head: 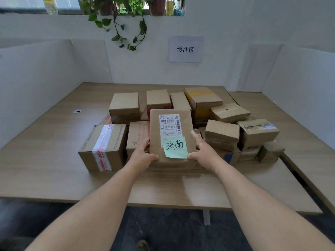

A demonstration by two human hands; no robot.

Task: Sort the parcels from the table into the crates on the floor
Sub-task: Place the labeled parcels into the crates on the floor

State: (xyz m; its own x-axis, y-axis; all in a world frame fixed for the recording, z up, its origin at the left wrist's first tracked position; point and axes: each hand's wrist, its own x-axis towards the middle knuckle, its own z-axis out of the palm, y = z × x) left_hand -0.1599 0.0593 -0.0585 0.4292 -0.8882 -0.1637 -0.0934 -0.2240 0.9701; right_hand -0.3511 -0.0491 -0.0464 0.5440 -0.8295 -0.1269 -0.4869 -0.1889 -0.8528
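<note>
While both bare forearms reach straight out over the near table edge, the left hand [143, 156] and right hand [203, 151] clamp a brown cardboard parcel [155, 127] between them. Each thumb lies on top at a near corner, with the fingers running up the side walls. So both hands are gripping it, one per side.

The parcel is at the front middle of the pile, top face tipped toward the camera. It's over a flatter box; can't tell if it's lifted clear. One white shipping label [169, 125] sits on top, with one green sticky note [175, 147] with handwriting below it.

Crowding it are a box with red-and-white tape [103, 145] on the left, a red-printed box [137, 133] touching its left side, and a yellow-taped box [203, 100] behind on the right. I count roughly a dozen other boxes, but the stacked ones blur together.

All of it sits on one light wooden table [54, 160], boxed in by white partitions [36, 78]. There's one paper sign [185, 49] on the wall and one trailing green plant [126, 24] above.
</note>
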